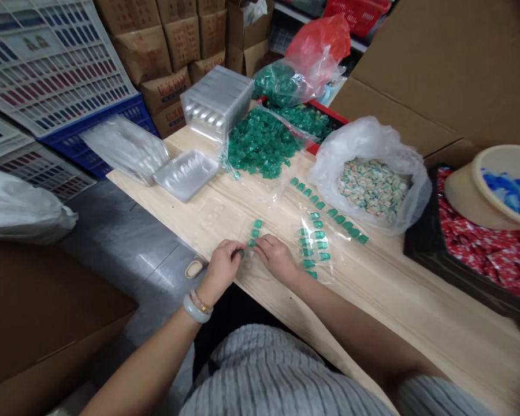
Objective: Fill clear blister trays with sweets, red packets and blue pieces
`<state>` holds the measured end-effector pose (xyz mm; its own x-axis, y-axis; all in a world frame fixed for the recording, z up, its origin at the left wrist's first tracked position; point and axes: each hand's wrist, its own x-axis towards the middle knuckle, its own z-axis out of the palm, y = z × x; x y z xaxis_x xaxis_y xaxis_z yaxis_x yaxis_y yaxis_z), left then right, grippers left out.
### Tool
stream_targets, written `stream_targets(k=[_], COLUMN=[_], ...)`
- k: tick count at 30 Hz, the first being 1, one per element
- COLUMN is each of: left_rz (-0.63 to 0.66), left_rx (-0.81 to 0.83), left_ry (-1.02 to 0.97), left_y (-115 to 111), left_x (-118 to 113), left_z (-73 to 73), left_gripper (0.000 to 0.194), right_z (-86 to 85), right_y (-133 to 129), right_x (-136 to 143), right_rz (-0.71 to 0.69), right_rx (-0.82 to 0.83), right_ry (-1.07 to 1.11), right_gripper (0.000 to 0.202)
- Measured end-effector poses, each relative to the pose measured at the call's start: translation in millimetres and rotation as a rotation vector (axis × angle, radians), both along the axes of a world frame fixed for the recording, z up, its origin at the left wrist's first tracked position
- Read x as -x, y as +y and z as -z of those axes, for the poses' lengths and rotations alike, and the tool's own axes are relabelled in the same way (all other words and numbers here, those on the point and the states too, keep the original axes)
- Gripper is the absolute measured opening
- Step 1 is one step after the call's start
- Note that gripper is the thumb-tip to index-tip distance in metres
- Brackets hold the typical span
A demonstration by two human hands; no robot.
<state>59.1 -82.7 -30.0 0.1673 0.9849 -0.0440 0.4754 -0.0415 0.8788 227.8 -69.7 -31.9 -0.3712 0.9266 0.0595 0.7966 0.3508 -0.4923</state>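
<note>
Brown kraft packages, stacked at the back: we record large red Chinese-style characters on the fronts, with smaller dark-blue print beneath on the lower ones; both too blurred for us to transcribe. White slatted plastic crate, upper left: we note a small two-part emblem on its panel, too indistinct to identify. Words, numbers and brands: none that we can read.

Tabletop: pale smooth wood, visible grain. Green pieces: glossy, translucent, plastic-looking wrap. Tray stack: clear shiny plastic. White bag: thin crinkled film. Big carton: matt brown cardboard. Tub: smooth plastic. Striped shirt: matt, textured cloth. Bangle: smooth, polished.
</note>
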Motion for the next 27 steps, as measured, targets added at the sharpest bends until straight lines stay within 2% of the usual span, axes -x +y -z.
stream_targets(k=[2,4,8,12,15,18,20,22,24,27], left_rz=[0.029,0.025,-0.077,-0.103,-0.082,-0.021,-0.047,-0.125,-0.146,-0.072], left_rx=[-0.002,0.033,0.296,0.503,0.512,0.405,0.326,0.281,0.272,0.223], left_ry=[-0.014,-0.054,-0.319,-0.615,-0.625,-0.511,-0.452,-0.410,-0.366,-0.271], left_y=[-1,-2,-2,-1,0,3,4,4,2,-3], left_x=[1,1,-3,-13,-16,-10,-2,5,9,7], left_z=[-0.2,-2.6,-15.0,-27.2,-30.1,-29.7,-27.5,-22.3,-13.7,1.0], left_gripper=[0.029,0.028,0.020,0.018,0.020,0.020,0.023,0.028,0.032,0.032], right_z=[0.2,-1.0,-14.8,-36.2,-42.0,-38.5,-35.4,-33.9,-33.8,-32.4], right_y=[2,4,-3,-17,-20,-18,-15,-13,-11,-10], right_x=[4,2,-7,-3,4,2,-4,-8,-6,8], right_rz=[0.040,0.063,0.076,-0.026,0.014,0.103,0.180,0.193,0.117,-0.047], right_rx=[0.025,0.075,0.137,0.165,0.209,0.233,0.209,0.143,0.089,0.119], right_ry=[-0.047,0.009,0.320,0.575,0.636,0.659,0.613,0.466,0.242,-0.094], right_gripper=[0.021,0.019,0.025,0.022,0.016,0.014,0.015,0.015,0.015,0.016])
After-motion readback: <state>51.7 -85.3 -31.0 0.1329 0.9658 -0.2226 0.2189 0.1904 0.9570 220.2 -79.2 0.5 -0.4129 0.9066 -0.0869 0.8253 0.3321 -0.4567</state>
